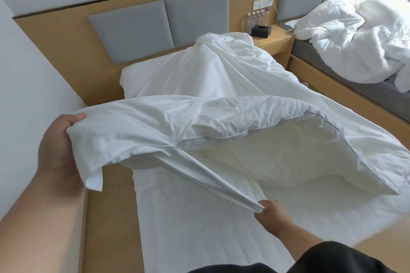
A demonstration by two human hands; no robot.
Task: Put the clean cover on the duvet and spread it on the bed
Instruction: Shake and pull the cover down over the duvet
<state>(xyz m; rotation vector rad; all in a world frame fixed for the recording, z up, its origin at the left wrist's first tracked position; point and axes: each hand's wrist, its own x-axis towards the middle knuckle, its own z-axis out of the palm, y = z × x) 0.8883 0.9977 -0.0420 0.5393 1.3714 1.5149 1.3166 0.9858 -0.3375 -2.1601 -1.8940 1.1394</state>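
A white duvet cover (137, 126) is lifted over the bed (190, 237). My left hand (57, 153) grips its raised left corner through the cloth. Lower down, my right hand (269, 214) pinches a taut edge of the cover that runs up toward the left corner. The cover's mouth gapes between them, and the cream-white duvet (288, 157) shows inside it. The rest of the covered duvet is heaped toward the head of the bed (224, 60).
A white wall (24, 86) runs along the left, close to the bed's wooden frame (111, 217). A nightstand (275, 39) holds a black tissue box (261, 30) and several bottles. A second bed at the right carries a crumpled white duvet (355, 35).
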